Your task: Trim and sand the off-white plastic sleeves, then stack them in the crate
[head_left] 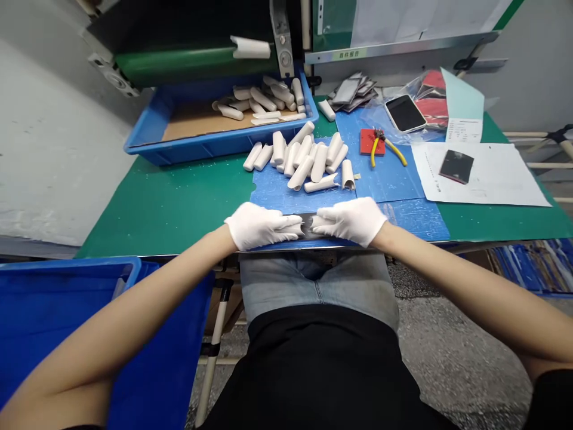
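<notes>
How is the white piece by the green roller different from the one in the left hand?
The roller piece is at the green roller with no hand on it; the held piece is in the left hand. The roller piece's notched end points left; the held piece's points right. Both are white and notched.

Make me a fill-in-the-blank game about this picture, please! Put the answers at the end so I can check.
1. The left hand and right hand both wear ____ gloves.
2. Exactly ____ white shell rests on the green conveyor belt.
3. The pliers have ____ handles.
4. The phone lies with its dark screen facing ____.

Missing words: white; one; yellow; up.
</notes>
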A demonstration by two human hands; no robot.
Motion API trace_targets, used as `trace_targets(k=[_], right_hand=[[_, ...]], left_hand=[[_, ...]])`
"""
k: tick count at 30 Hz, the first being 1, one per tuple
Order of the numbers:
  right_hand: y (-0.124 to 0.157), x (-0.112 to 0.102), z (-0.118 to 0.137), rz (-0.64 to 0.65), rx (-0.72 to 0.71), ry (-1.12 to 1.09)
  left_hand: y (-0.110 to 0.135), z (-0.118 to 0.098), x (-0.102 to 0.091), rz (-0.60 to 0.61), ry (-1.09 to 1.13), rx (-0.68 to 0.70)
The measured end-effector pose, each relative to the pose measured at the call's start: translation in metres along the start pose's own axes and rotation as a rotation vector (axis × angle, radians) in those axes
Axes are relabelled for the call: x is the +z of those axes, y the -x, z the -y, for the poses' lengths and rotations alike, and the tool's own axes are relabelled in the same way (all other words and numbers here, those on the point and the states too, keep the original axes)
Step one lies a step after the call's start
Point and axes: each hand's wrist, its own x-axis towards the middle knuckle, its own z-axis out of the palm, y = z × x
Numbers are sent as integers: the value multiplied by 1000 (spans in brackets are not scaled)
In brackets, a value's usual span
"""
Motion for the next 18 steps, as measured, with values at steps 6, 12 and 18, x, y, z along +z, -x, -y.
trace_targets(k=[6,12,18], right_hand=[[14,-28,-19,-179,40,106],[26,8,-16,32,-198,-2],[28,22,-15,-52,-19,-10]], left_hand=[[26,27,-10,-84,-159,-192],[37,20,0,87,-171,30],[35,26,11,48,-89,18]])
